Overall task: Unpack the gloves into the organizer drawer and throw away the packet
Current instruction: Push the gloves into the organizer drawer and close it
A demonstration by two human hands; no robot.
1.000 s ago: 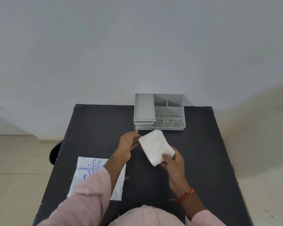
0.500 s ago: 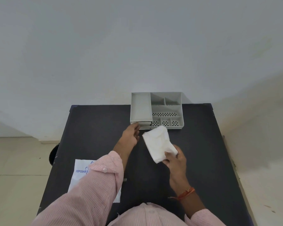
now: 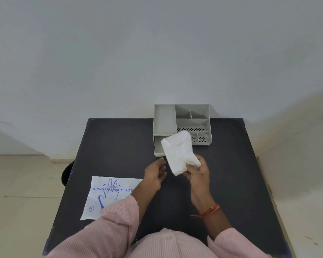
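Now gloves (image 3: 177, 151): white folded wad

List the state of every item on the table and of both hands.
Organizer: upright at the table's far edge, top compartments empty.
Drawer: pulled open.
Gloves: folded stack, held above the drawer.
Packet: flat on the table, partly under the left sleeve.
Left hand: open, empty.
Right hand: closed on the gloves.

Dark table (image 3: 110, 146): grey organizer (image 3: 164, 120) at far edge; printed glove packet (image 3: 104, 194) near-left, seemingly flat.
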